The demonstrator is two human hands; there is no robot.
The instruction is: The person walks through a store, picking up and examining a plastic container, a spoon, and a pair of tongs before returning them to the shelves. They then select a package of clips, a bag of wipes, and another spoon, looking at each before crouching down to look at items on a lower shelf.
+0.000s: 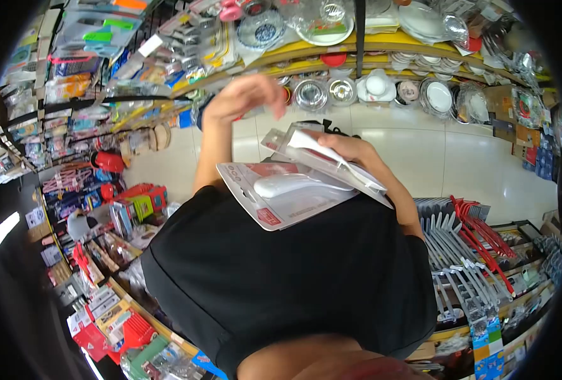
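Note:
My right hand (350,149) is closed on the edge of a small stack of carded blister packs, its thumb over the upper one. Inside the lower pack (312,206) lies a white spoon (281,185), with its card leaning against my black shirt. The upper pack (278,144) overlaps it and shows a white handle (312,144) under clear plastic. My left hand (246,98) is raised in front of the shelves, apart from the packs. It is slightly blurred, its fingers loosely bent and holding nothing.
Ahead, yellow-edged shelves (414,47) carry plates, bowls and wrapped dishes. Packaged kitchen goods fill the racks on the left. Metal utensils (455,253) and red-handled ones (480,234) lie on a display at right. Pale floor tiles (414,139) run between the shelves.

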